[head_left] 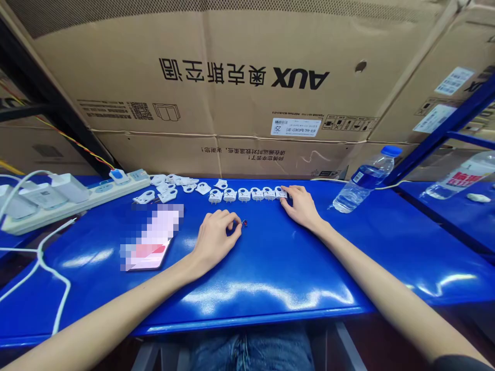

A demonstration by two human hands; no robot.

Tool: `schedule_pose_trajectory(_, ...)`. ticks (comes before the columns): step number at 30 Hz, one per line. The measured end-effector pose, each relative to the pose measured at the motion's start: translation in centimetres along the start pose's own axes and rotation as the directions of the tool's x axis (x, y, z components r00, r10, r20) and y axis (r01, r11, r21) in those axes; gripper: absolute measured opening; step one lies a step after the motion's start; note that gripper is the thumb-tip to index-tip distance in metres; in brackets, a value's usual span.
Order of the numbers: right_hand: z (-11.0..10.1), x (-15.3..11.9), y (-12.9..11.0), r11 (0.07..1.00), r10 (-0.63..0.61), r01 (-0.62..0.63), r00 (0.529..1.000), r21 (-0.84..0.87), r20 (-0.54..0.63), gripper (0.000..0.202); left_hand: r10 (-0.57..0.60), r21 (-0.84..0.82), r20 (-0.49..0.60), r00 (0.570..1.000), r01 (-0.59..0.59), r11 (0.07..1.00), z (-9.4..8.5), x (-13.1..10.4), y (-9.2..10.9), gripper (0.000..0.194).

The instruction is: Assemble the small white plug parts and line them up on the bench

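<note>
A row of several small white plugs with ring-shaped pulls stands on the blue table; metal pins show on some. At the row's right end, my right hand has thumb and fingers closed around the last white plug, which still rests in line with the others. My left hand is over the table, nearer to me than the row, thumb and forefinger pinched together. At their tips is a tiny dark and red part, too small to name. More white plug pieces lie heaped left of the row.
A phone with a blurred screen lies left of my left hand. Farther left, a power strip holds chargers and white cables. A water bottle stands tilted in view at right. A large cardboard box backs the table.
</note>
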State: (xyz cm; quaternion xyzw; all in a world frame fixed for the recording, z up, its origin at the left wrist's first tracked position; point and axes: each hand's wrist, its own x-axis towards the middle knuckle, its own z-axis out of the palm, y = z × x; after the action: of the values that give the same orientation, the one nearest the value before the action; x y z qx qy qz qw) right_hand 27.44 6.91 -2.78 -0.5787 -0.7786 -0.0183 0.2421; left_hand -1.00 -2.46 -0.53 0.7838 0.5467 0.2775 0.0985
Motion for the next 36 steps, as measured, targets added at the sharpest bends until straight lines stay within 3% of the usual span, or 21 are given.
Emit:
schedule_pose_trajectory(11, 0.5, 0.1, 0.7, 0.996, -0.083, 0.084, 0.996, 0.039, -0.025, 0.045, -0.007, 0.010, 0.035, 0.999, 0.007, 1.000, 0.0, 0.0, 0.0, 0.009)
schedule_pose_trajectory(19, 0.3, -0.4, -0.7, 0.985, -0.169, 0.168, 0.985, -0.039, -0.024, 0.044, -0.002, -0.015, 0.025, 1.000, 0.002, 1.000, 0.2, 0.0, 0.0, 0.012)
schedule_pose_trajectory(28, 0.0, -0.2, -1.0, 0.981, -0.190, 0.191, 0.982, 0.037, -0.019, 0.025, 0.005, -0.042, 0.011, 1.000, -0.005, 0.999, 0.2, 0.1, 0.2, 0.007)
schedule_pose_trajectory(36, -0.9, -0.8, -2.5, 0.962, -0.220, 0.240, 0.964, 0.132, -0.150, 0.018, 0.006, -0.078, -0.035, 0.999, -0.008, 0.997, 0.1, 0.0, 0.2, 0.010)
